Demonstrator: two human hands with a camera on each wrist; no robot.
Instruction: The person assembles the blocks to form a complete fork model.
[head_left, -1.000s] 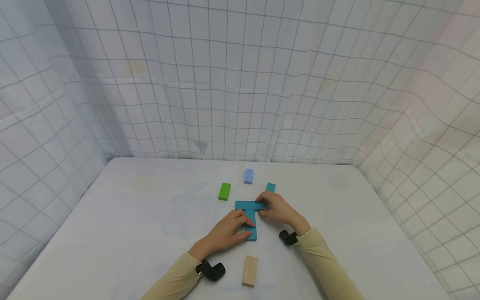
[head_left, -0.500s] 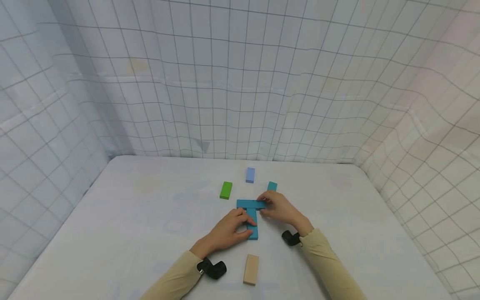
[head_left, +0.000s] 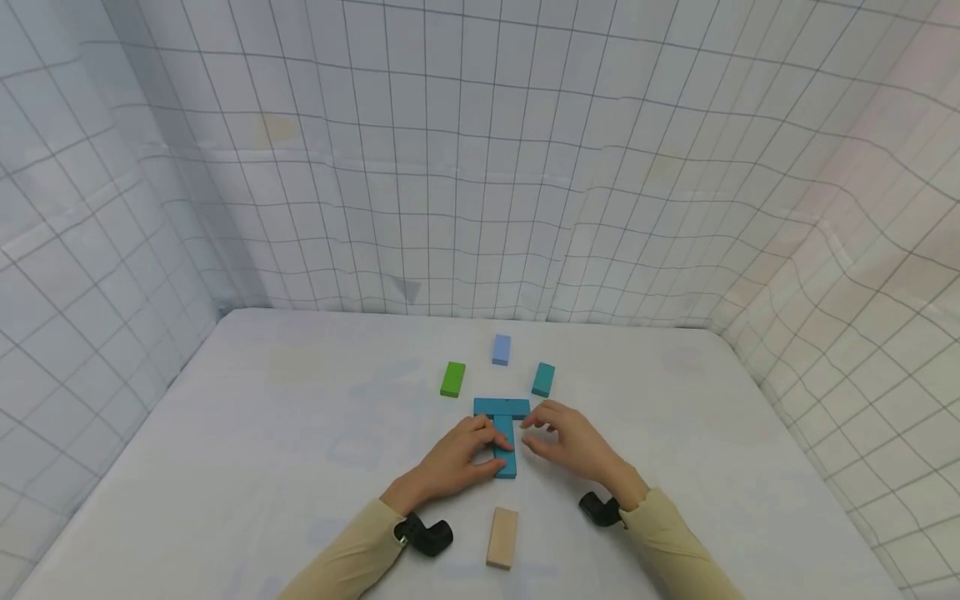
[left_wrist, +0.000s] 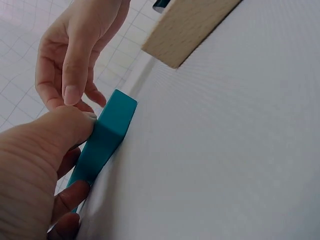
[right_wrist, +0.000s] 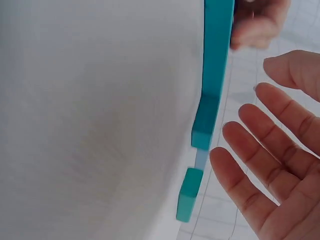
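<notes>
Two long blue blocks form a T on the table in the head view: a crossbar block (head_left: 495, 407) and a stem block (head_left: 504, 429) running from its middle toward the person. My left hand (head_left: 453, 462) pinches the stem block between thumb and fingers, which the left wrist view confirms on the blue block (left_wrist: 106, 130). Just right of the T, my right hand (head_left: 573, 446) holds nothing. Its fingers (right_wrist: 235, 180) are spread and gently bent in the right wrist view, apart from the crossbar's end.
Beyond the T lie a green block (head_left: 452, 379), a light blue block (head_left: 501, 350) and a short teal block (head_left: 543, 379). Nearer the person is a plain wooden block (head_left: 502, 538), between the forearms. White grid-patterned cloth (head_left: 480, 167) walls in the table (head_left: 300, 400).
My right hand has let go of the crossbar block and drawn back toward the person and rightward, uncovering the short teal block. The left hand stays on the stem block.
</notes>
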